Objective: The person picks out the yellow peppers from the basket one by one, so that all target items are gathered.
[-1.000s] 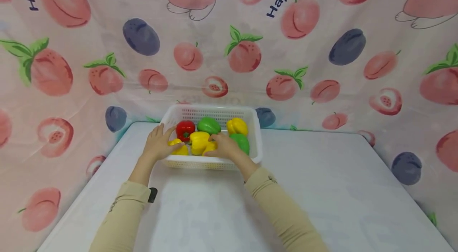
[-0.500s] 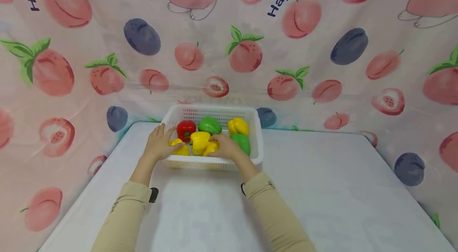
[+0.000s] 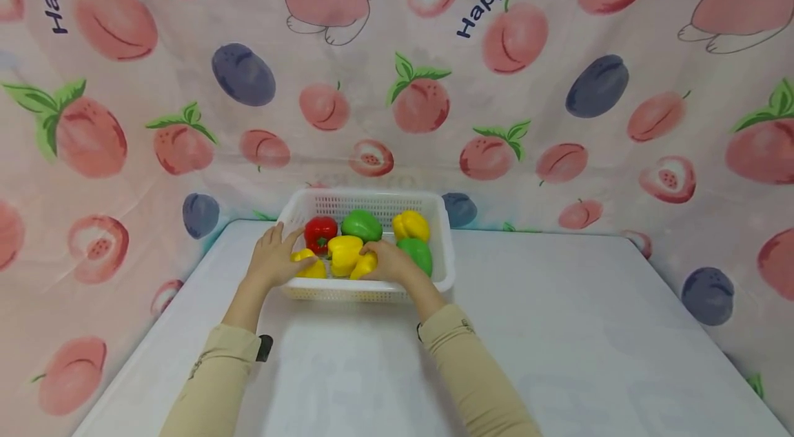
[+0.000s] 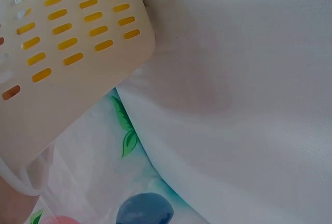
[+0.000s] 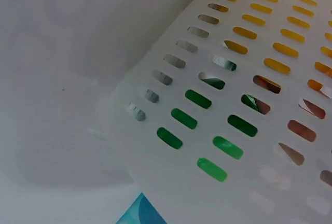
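Observation:
In the head view a white plastic basket (image 3: 366,287) holds red, green and yellow bell peppers. My left hand (image 3: 271,259) lies over its left end with fingers spread. The thumb lies across a yellow bell pepper (image 3: 310,269) in the front left corner. Thumb and fingers of my right hand (image 3: 392,262) hold another yellow bell pepper (image 3: 364,266) near the front wall; the hand partly covers it. A third yellow bell pepper (image 3: 344,256) sits between the hands. In the wrist views the basket wall (image 4: 72,99) hides most of the work.
A red bell pepper (image 3: 320,234) and a green one (image 3: 362,225) lie toward the back. To the right sit a yellow pepper (image 3: 411,225) and a green pepper (image 3: 416,254). The basket stands on a white table (image 3: 558,327) before a fruit-patterned cloth (image 3: 384,113).
The head view has tilted slightly, so everything sits a little lower in it. Hands, peppers and basket keep nearly the same places relative to each other.

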Demonstrator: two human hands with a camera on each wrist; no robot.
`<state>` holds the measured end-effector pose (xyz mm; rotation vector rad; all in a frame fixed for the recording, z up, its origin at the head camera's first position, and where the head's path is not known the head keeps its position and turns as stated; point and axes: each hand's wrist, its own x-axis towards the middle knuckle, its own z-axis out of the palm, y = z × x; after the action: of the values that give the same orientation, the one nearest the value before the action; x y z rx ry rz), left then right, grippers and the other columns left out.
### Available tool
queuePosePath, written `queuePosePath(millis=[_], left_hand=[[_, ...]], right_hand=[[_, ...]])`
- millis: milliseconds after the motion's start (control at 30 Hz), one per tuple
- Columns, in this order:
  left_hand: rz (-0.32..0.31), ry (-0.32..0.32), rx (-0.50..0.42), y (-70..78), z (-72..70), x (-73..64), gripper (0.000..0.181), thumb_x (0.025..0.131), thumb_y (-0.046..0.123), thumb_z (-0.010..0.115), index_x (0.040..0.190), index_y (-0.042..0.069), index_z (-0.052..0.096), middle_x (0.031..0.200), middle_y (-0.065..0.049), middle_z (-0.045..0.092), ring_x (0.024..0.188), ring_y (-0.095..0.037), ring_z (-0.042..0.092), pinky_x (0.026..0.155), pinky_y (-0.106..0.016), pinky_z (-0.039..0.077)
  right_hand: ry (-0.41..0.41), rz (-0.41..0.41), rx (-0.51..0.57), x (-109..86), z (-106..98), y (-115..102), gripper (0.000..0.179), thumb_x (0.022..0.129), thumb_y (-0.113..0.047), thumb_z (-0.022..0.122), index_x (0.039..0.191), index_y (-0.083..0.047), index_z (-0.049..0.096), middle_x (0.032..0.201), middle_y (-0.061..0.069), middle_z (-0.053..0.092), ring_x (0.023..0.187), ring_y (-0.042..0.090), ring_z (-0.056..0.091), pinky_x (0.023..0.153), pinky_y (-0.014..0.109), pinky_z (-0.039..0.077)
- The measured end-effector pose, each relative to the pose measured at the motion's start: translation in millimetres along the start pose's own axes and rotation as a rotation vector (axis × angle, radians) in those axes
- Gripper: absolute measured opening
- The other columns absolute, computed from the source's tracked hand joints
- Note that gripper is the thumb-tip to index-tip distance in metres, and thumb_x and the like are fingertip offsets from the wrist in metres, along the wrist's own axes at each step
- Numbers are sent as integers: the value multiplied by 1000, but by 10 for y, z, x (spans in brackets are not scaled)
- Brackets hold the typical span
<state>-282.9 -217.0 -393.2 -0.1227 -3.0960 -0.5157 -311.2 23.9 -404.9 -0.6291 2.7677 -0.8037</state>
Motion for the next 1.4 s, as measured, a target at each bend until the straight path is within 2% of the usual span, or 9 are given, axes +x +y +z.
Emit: queuePosePath(millis=[233, 467, 933, 1400], left_hand=[[10, 26, -32, 19, -6, -12, 81, 84, 56, 56, 144, 6, 35, 152, -33, 12, 137, -51, 11, 112, -66, 9], [-5, 5, -17, 9, 20, 16, 76, 87, 47, 55, 146, 5, 30, 153, -32, 9, 138, -51, 7, 113, -64, 6], [-10, 1, -5, -18, 60, 32, 77, 86, 47, 56, 146, 6, 31, 153, -32, 10, 138, -51, 9, 113, -65, 8], [2, -1, -7, -24, 14, 36, 77, 87, 50, 54, 146, 6, 30, 153, -31, 9, 138, -50, 8, 113, -64, 7]], right_hand=[[1, -19, -26, -19, -19, 16, 48, 78, -31, 75, 121, -18, 58, 128, 5, 60, 112, 22, 55, 102, 42, 44], [-3, -46, -21, -12, -18, 37, 46, 80, -31, 74, 120, -17, 58, 128, 5, 60, 112, 23, 55, 102, 41, 44], [-9, -55, 32, -10, -17, 48, 45, 81, -30, 72, 122, -17, 58, 133, 5, 57, 120, 25, 52, 106, 45, 40], [33, -165, 34, 21, -30, 28, 43, 83, -33, 68, 122, -18, 59, 132, 4, 57, 121, 24, 51, 108, 45, 39]])
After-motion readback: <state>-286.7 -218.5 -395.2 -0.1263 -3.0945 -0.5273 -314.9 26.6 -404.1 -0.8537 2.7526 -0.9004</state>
